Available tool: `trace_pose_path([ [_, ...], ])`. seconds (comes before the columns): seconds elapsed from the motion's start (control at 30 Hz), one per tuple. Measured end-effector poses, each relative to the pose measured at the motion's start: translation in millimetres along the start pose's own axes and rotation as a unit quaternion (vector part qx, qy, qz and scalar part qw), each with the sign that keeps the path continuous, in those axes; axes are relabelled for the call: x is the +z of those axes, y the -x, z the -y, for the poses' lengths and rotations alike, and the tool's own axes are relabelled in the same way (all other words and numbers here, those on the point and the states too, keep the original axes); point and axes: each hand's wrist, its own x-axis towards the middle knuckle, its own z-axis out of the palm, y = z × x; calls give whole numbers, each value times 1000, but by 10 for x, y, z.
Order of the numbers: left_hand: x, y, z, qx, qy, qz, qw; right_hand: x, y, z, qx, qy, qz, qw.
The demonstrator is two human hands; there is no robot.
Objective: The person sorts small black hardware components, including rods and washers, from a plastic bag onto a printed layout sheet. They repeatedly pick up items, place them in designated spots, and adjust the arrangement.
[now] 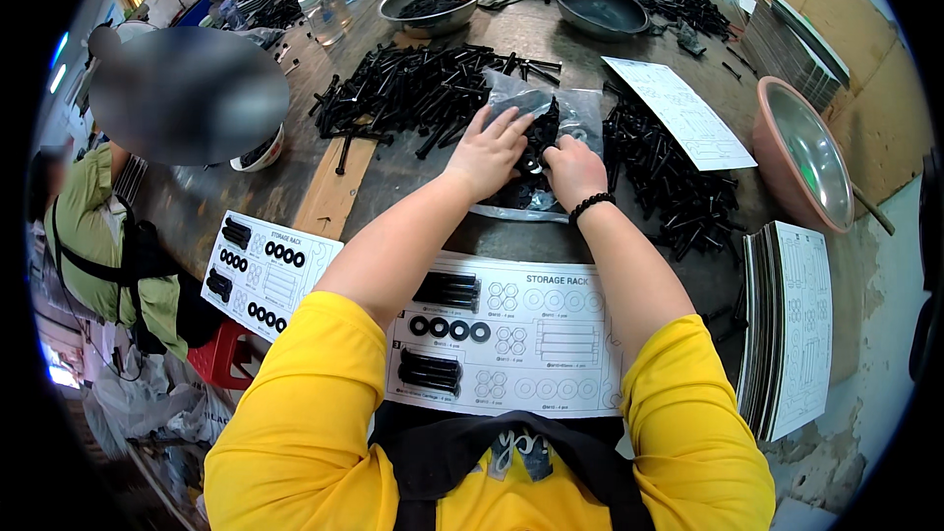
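Note:
A clear plastic bag (582,110) lies on the table ahead of me, with small black parts (540,141) in and around its opening. My left hand (490,151) rests on the bag's left side, fingers stretched out and spread. On the other side, my right hand (576,169) has its fingers curled down among the black parts; whatever they grip is hidden. Nearest to me is a printed card (511,399) with outline drawings. On it sit black bolts (430,372) in bundles and a row of black washers (449,329).
Heaps of black bolts (393,88) flank the bag. A second printed card (264,275) lies left, a printed sheet (678,113) right. Metal bowls (428,26) stand farther back. A pink basin (773,152) and a card stack (801,334) line the right edge. A person (93,236) sits left.

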Motion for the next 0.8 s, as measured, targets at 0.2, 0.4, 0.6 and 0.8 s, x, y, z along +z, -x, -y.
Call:
trace_pose_path([
  [0.2,2,-186,-133,-52,56,70,995,-6,13,43,19,5,35,999],
  [0.4,81,-189,-87,-146,130,59,979,69,-25,72,-10,34,19,999],
  [0.6,24,-164,-84,-211,238,58,946,60,-73,-56,43,-148,-27,988],
  [0.8,-212,-100,56,-221,370,-2,902,-8,-59,-205,146,-378,12,914],
])
